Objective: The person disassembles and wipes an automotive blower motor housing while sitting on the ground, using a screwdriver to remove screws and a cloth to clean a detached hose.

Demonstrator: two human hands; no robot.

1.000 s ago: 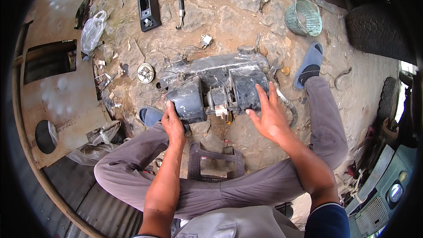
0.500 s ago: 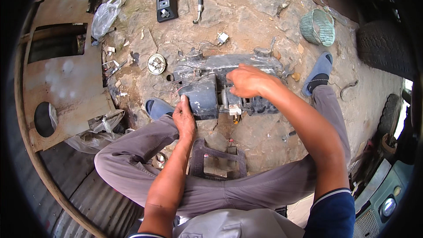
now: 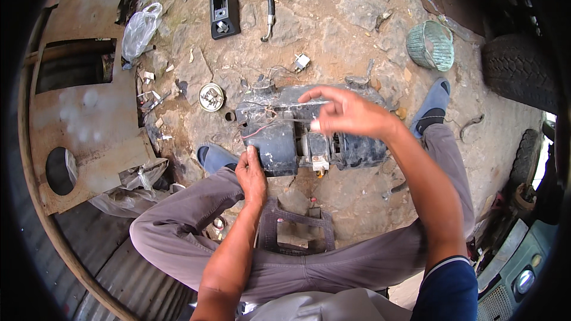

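Note:
A black plastic blower housing [image 3: 270,148] with worn, dusty surfaces lies on the ground between my feet. My left hand [image 3: 252,178] grips its near left edge, thumb on top. Thin wires [image 3: 259,131], one of them reddish, run across the housing's top toward my right hand. My right hand [image 3: 354,113] hovers over the middle, index finger and thumb apart, slightly blurred. Whether a wire touches its fingertips is unclear. Below it, a gap in the housing shows a metal part, with a whitish connector [image 3: 320,162] at the near side.
A round metal-rimmed part [image 3: 211,97] and a small white-and-metal part [image 3: 302,62] lie beyond the housing. Farther off are a black control panel [image 3: 224,6] and a black hose [image 3: 268,0]. A green basket [image 3: 429,46] stands right; a rusty cut-out sheet [image 3: 89,110] lies left.
My right hand has lifted from the housing and its fingers have spread. The wires have shifted rightward over the top. My left hand keeps its hold on the edge.

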